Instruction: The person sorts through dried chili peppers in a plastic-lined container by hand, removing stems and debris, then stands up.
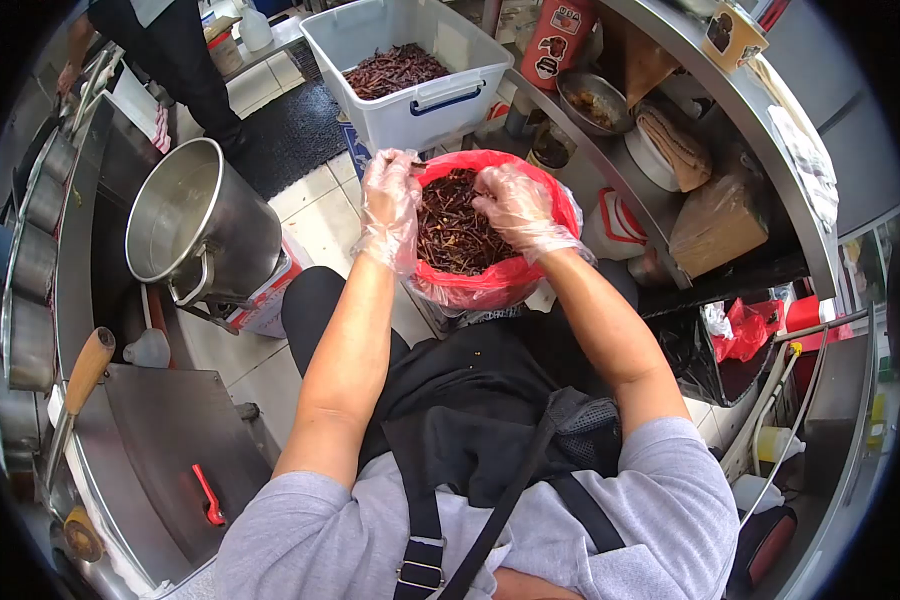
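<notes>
Both hands wear clear plastic gloves. My left hand (388, 192) is above the left rim of a bucket lined with a red plastic bag (555, 185), its fingers pinched on a small dark dried chili (419, 164). Inside the bag lies a heap of dark red dried chili pieces (455, 235), with pale seeds scattered among them. My right hand (515, 208) is over the right part of this heap, fingers curled and touching the chilies; what they hold is hidden. The bucket stands between my knees.
A clear plastic bin (400, 115) of whole dried chilies stands beyond the bucket. To the left, a large metal pot (235, 230) rests on a box. Metal shelves (610, 165) hold bowls and packages at right. Another person's dark-clothed legs (175, 60) are at upper left.
</notes>
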The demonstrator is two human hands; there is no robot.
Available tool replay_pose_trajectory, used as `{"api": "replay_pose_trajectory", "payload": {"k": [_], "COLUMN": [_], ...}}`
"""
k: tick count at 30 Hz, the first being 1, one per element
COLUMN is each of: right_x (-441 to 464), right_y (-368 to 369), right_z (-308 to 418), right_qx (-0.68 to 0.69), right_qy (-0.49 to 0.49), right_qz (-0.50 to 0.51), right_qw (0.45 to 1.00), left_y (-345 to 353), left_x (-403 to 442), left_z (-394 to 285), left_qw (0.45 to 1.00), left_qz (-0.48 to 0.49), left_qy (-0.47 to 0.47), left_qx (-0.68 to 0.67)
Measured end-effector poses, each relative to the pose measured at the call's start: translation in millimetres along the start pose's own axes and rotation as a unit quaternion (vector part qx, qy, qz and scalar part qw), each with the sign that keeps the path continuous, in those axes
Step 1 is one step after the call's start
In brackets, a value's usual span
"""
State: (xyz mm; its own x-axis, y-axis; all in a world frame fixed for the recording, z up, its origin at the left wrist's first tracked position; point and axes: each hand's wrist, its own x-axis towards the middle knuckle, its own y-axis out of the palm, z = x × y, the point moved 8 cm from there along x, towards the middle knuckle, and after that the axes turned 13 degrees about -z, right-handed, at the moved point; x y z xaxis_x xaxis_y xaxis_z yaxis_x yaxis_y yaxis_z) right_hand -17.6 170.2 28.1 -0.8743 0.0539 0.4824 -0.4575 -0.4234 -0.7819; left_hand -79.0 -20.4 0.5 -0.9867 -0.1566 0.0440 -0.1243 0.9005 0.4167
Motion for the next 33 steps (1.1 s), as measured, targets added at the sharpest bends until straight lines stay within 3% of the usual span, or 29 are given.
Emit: {"api": "replay_pose_trajectory", "payload": {"k": [1, 3, 6, 9, 12, 13, 15, 16, 17, 18, 19, 25, 28, 30, 33], "right_x": [-0.8, -3.7, -19.5, -22.5, -10.8, -6.9, -2.9, -3.6, -2.4, -4.6, -8.4, -7.9, -13.8, -14.5, -10.9], "right_y": [0.3, 27.3, 62.5, 72.8, 50.6, 45.0, 37.7, 30.1, 25.0, 27.3, 31.4, 20.4, 19.8, 15.4, 12.8], "right_z": [12.6, 26.0, 29.2, 24.7, 14.5, 6.8, 0.9, 3.5, 4.4, 5.5, 7.0, 8.4, 8.5, 8.9, 14.7], "right_qx": [0.011, -0.073, -0.085, -0.094, 0.063, 0.157, 0.341, 0.41, 0.408, 0.452, 0.493, 0.482, 0.523, 0.512, 0.514], "right_qy": [-0.057, -0.112, -0.178, -0.166, -0.082, 0.022, 0.127, 0.176, 0.175, 0.203, 0.231, 0.221, 0.288, 0.285, 0.243], "right_qz": [-0.027, 0.049, 0.117, 0.118, 0.064, 0.103, 0.099, 0.08, 0.079, 0.11, 0.141, 0.142, 0.197, 0.217, 0.217], "right_qw": [0.998, 0.99, 0.973, 0.975, 0.993, 0.982, 0.926, 0.891, 0.892, 0.862, 0.827, 0.836, 0.778, 0.78, 0.793], "left_y": [1.7, 3.3, 1.1, -12.7, -25.4, -26.9, -24.6, -17.3, -10.3, -0.6, 12.0, 27.8, 35.7, 51.3, 50.5], "left_x": [-4.8, -12.2, -19.1, -20.0, -21.1, -20.7, -25.0, -27.4, -29.3, -30.7, -37.4, -36.0, -41.0, -56.5, -56.6], "left_z": [4.9, 8.2, 20.6, 21.6, 20.8, 20.4, 27.1, 31.4, 34.0, 25.4, 17.1, 19.0, 9.1, -14.7, -6.4], "left_qw": [0.998, 0.995, 0.978, 0.982, 0.985, 0.985, 0.984, 0.993, 0.996, 0.977, 0.955, 0.914, 0.893, 0.862, 0.861], "left_qz": [0.026, 0.029, 0.007, 0.008, -0.001, -0.001, 0.001, 0.027, 0.053, 0.086, 0.102, 0.195, 0.258, 0.319, 0.349], "left_qy": [-0.048, -0.067, -0.148, -0.152, -0.143, -0.14, -0.15, -0.108, -0.065, 0.029, 0.105, 0.106, 0.113, 0.16, 0.155], "left_qx": [-0.036, -0.061, -0.146, -0.114, -0.1, -0.097, -0.097, -0.029, 0.039, 0.192, 0.259, 0.34, 0.35, 0.361, 0.336]}}
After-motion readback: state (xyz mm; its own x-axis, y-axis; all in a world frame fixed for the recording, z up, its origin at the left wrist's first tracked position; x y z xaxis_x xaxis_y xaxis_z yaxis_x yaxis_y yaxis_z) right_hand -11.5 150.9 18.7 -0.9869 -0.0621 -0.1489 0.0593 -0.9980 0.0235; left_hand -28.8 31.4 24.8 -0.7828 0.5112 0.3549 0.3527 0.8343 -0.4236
